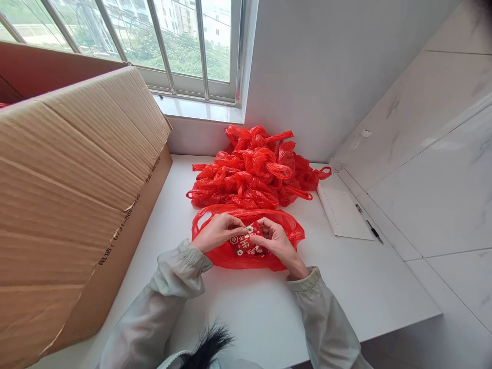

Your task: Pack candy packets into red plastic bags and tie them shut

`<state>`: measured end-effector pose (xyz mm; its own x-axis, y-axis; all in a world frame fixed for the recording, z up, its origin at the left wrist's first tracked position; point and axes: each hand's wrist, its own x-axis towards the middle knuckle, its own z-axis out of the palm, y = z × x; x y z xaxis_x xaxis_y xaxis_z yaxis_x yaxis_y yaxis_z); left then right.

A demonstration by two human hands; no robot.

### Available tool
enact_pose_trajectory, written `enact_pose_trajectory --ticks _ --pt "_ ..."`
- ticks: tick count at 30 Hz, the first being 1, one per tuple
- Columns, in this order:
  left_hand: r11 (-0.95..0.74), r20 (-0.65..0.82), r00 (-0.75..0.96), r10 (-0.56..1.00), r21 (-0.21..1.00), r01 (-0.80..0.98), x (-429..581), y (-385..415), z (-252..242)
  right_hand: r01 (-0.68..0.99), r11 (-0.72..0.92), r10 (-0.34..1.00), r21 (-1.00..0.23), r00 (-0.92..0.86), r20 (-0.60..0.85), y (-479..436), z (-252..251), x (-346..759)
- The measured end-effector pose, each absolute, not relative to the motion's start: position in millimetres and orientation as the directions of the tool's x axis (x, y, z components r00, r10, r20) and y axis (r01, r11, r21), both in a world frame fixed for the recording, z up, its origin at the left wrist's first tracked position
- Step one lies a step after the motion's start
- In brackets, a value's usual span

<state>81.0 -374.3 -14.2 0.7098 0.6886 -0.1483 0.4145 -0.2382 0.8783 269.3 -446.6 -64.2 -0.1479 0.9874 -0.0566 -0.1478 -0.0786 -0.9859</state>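
A small red packet (244, 250) printed with pale flowers and characters is between my two hands. My left hand (221, 231) pinches its upper left part between thumb and fingers. On the other side, my right hand (277, 241) grips the upper right part with thumb and bent fingers. Both hands are over an open red plastic bag (226, 260) spread on the white table (246, 307). The packet's lower part lies within the bag's opening; I cannot tell what else the bag holds.
Behind the open bag, several knotted red plastic bags (249, 174) are piled against the wall. A large cardboard box (77, 205) with raised flaps stands on the left. To the right lie a white notepad (344, 212) and a black pen (369, 223), near the tiled wall.
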Motion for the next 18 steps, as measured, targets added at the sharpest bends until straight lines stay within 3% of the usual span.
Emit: enact_pose_trajectory --ticks 6,13,18 --pt "-0.313 -0.152 0.720 0.677 0.826 0.468 83.6 -377.6 -11.9 -0.070 -0.009 1.000 -0.997 0.006 -0.010 -444.5 -70.2 269.5" --pt "-0.056 -0.250 0.727 0.640 0.928 0.369 80.1 -372.5 -17.6 -0.076 0.066 0.996 -0.995 0.071 0.060 -443.3 -68.1 266.1" --pt "-0.156 -0.161 0.740 0.654 0.927 0.340 80.2 -369.6 -23.0 -0.151 0.033 0.999 -0.988 -0.016 0.036 -445.0 -64.5 264.3"
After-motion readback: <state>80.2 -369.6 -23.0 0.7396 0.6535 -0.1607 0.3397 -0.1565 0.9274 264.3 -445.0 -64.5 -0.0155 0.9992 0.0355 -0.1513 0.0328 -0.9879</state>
